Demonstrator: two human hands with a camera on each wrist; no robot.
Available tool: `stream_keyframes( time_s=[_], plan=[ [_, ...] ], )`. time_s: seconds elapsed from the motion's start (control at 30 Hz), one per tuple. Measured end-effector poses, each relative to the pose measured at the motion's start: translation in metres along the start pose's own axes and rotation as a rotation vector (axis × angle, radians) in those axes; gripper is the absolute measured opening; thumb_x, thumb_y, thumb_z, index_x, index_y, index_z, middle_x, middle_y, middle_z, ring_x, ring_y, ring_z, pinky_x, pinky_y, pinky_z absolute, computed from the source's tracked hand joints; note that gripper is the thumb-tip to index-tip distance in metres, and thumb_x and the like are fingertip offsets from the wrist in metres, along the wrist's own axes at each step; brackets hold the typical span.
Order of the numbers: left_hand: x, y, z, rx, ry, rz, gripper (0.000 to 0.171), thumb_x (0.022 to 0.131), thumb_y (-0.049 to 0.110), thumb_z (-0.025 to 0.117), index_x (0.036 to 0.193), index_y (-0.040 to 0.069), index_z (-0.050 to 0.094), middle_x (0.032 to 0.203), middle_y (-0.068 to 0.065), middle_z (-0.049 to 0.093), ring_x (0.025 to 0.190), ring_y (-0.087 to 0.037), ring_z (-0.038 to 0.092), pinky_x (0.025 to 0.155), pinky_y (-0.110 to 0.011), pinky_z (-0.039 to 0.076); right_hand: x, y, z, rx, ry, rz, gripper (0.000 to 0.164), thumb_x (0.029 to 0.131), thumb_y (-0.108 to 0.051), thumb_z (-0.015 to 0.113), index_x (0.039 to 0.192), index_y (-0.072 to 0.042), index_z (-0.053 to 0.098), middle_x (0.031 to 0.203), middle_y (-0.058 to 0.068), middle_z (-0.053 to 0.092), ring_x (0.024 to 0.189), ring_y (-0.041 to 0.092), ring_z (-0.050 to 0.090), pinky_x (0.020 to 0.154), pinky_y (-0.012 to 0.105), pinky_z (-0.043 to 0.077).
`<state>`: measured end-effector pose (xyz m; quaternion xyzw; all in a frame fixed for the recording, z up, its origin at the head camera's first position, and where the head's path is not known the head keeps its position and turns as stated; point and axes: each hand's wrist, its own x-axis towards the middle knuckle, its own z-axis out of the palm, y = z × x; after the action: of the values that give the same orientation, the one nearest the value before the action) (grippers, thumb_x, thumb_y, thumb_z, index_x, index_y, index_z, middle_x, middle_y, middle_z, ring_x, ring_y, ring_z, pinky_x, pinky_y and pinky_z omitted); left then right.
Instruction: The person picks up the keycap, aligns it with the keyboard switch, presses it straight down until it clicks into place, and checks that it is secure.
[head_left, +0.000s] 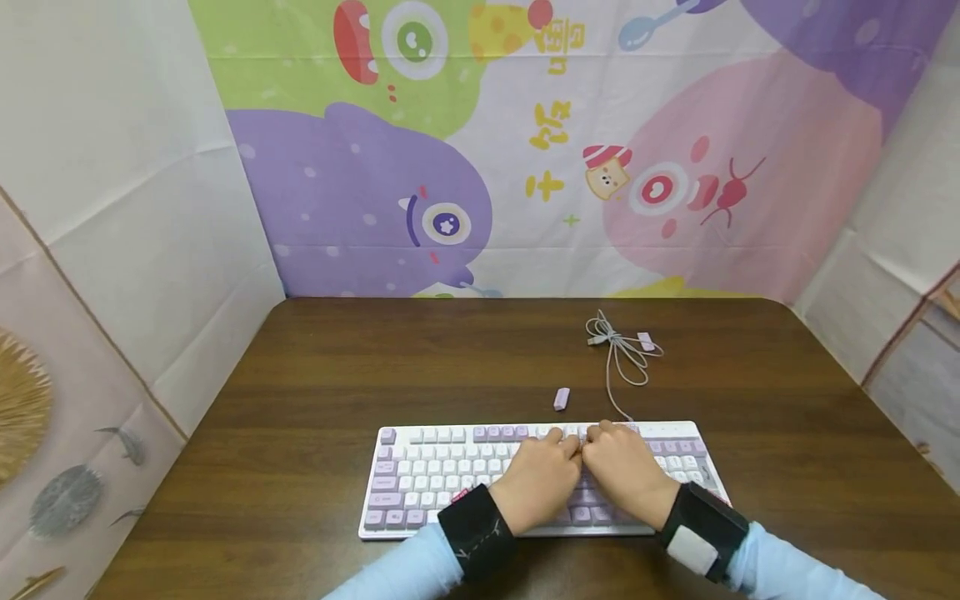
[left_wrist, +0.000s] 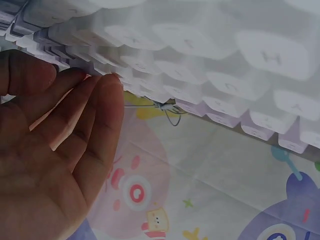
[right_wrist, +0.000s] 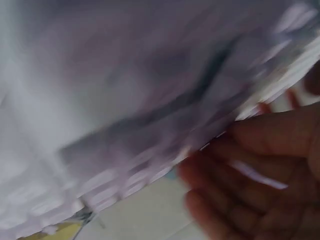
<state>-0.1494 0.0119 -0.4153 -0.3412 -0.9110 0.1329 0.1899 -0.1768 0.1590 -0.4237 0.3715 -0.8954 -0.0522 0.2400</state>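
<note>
A white and lilac keyboard [head_left: 450,467] lies on the table, its lettered keys [left_wrist: 272,57] close up in the left wrist view. My left hand [head_left: 542,479] is over its right-of-middle part, the gently bent fingers touching the keys at the back rows. Side by side with it, my right hand [head_left: 628,468] rests at the same rows, fingertips bent down and hidden from above. The right wrist view is blurred; a pale lilac sliver [right_wrist: 260,176] shows among the right fingers, and whether it is held cannot be told. A loose lilac keycap [head_left: 562,399] lies behind the keyboard.
A coiled white cable [head_left: 626,350] runs from the keyboard's back edge, with a second small lilac piece [head_left: 646,341] beside it. The brown table [head_left: 300,375] ends at a cartoon-printed cloth [head_left: 375,183]. Pale cloths hang at both sides.
</note>
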Motion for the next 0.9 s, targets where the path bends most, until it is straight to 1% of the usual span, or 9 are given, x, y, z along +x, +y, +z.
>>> stream_keyframes(
  time_s=[0.1, 0.17, 0.3, 0.43, 0.53, 0.63, 0.73, 0.9],
  plan=[
    [-0.001, 0.001, -0.001, -0.002, 0.001, -0.006, 0.016, 0.074, 0.028, 0.067, 0.088, 0.022, 0.070, 0.086, 0.010, 0.060, 0.075, -0.008, 0.055, 0.047, -0.021, 0.043, -0.002, -0.008, -0.002, -0.048, 0.008, 0.005, 0.006, 0.064, -0.005, 0.069, 0.062, -0.008, 0.064, 0.061, 0.004, 0.055, 0.059, 0.019, 0.053, 0.053, 0.031, 0.043],
    [-0.001, 0.001, -0.001, -0.010, -0.007, -0.008, 0.016, 0.072, 0.030, 0.069, 0.085, 0.022, 0.070, 0.084, 0.009, 0.060, 0.073, -0.008, 0.054, 0.046, -0.021, 0.043, -0.002, -0.011, -0.002, -0.055, 0.015, 0.014, 0.007, 0.062, -0.006, 0.070, 0.061, -0.008, 0.063, 0.060, 0.004, 0.054, 0.058, 0.019, 0.053, 0.053, 0.031, 0.042],
    [-0.001, 0.001, -0.001, -0.043, -0.060, -0.018, 0.022, 0.067, 0.034, 0.072, 0.084, 0.022, 0.070, 0.085, 0.009, 0.061, 0.074, -0.008, 0.054, 0.049, -0.022, 0.045, -0.003, -0.012, 0.001, -0.037, 0.016, 0.017, 0.011, 0.056, -0.007, 0.073, 0.059, -0.008, 0.063, 0.060, 0.004, 0.054, 0.059, 0.019, 0.053, 0.053, 0.032, 0.042],
    [-0.002, 0.001, 0.002, -0.076, -0.102, -0.015, 0.025, 0.065, 0.036, 0.073, 0.086, 0.022, 0.070, 0.089, 0.009, 0.063, 0.077, -0.009, 0.054, 0.050, -0.023, 0.046, -0.005, -0.014, 0.005, -0.032, 0.001, -0.008, 0.014, 0.052, -0.010, 0.074, 0.057, -0.011, 0.062, 0.060, 0.004, 0.054, 0.060, 0.019, 0.052, 0.053, 0.030, 0.043],
    [-0.002, 0.001, 0.003, -0.078, -0.088, -0.004, 0.025, 0.065, 0.036, 0.073, 0.086, 0.022, 0.071, 0.090, 0.009, 0.063, 0.079, -0.009, 0.054, 0.050, -0.023, 0.046, -0.007, -0.014, 0.007, -0.048, 0.006, -0.003, 0.013, 0.052, -0.011, 0.074, 0.055, -0.012, 0.061, 0.060, 0.003, 0.053, 0.061, 0.018, 0.050, 0.054, 0.029, 0.043],
    [-0.001, 0.001, 0.003, -0.072, -0.072, -0.006, 0.024, 0.066, 0.036, 0.072, 0.085, 0.022, 0.070, 0.089, 0.009, 0.062, 0.079, -0.010, 0.055, 0.050, -0.023, 0.047, -0.007, -0.014, 0.006, -0.042, 0.015, 0.011, 0.013, 0.053, -0.010, 0.074, 0.055, -0.012, 0.061, 0.061, 0.003, 0.053, 0.062, 0.018, 0.049, 0.055, 0.029, 0.042],
    [-0.002, 0.001, 0.003, -0.073, -0.071, -0.008, 0.025, 0.066, 0.036, 0.072, 0.086, 0.021, 0.070, 0.088, 0.008, 0.062, 0.079, -0.010, 0.055, 0.050, -0.023, 0.047, -0.007, -0.013, 0.005, -0.032, 0.013, 0.007, 0.013, 0.053, -0.010, 0.074, 0.056, -0.012, 0.061, 0.061, 0.003, 0.053, 0.062, 0.018, 0.049, 0.055, 0.029, 0.042],
    [-0.001, 0.001, 0.002, -0.073, -0.049, -0.009, 0.025, 0.066, 0.035, 0.072, 0.087, 0.021, 0.070, 0.090, 0.008, 0.063, 0.079, -0.011, 0.056, 0.049, -0.023, 0.046, -0.006, -0.013, 0.004, -0.037, 0.010, 0.009, 0.012, 0.054, -0.010, 0.073, 0.057, -0.011, 0.062, 0.062, 0.003, 0.053, 0.063, 0.018, 0.049, 0.055, 0.029, 0.042]
  ],
)
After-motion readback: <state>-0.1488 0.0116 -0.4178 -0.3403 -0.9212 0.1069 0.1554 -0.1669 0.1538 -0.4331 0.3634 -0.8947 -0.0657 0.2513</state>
